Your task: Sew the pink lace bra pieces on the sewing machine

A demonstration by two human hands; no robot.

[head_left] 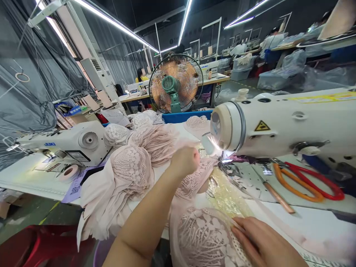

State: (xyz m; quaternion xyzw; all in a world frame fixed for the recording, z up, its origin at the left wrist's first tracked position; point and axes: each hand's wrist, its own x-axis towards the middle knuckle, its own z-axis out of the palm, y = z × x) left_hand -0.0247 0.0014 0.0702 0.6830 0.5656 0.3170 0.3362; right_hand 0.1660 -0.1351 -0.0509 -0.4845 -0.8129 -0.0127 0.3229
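Up close, the right hand (264,241) has thumb and fingers pinching the edge of a pale pink lace bra (205,237), its rounded cup filling the bottom of the view, all raised floral webbing and a dotted, scalloped border. Just beyond, the left hand (185,161) is curled and blurred above more of that openwork lace; whether it grips anything, I can't tell.

Over to the right, on the white table (311,218), lies a slim tool with a smooth copper-toned handle (279,198), next to big glossy loops, one orange handle (294,185) and one red handle (322,181). Crinkled, yellowish clear plastic (228,196) shines between them and the lace. Left of the forearm, a soft heap of lace cups (130,167) spills in limp, layered folds.

A hard, cream-white sewing machine (278,122) juts in from the right, its rounded end lit below; a second white machine (80,142) sits off left. Past the blue plastic bin (180,116) stands a round wire-caged fan (176,83), and deeper still, a rippling grey curtain (111,55).
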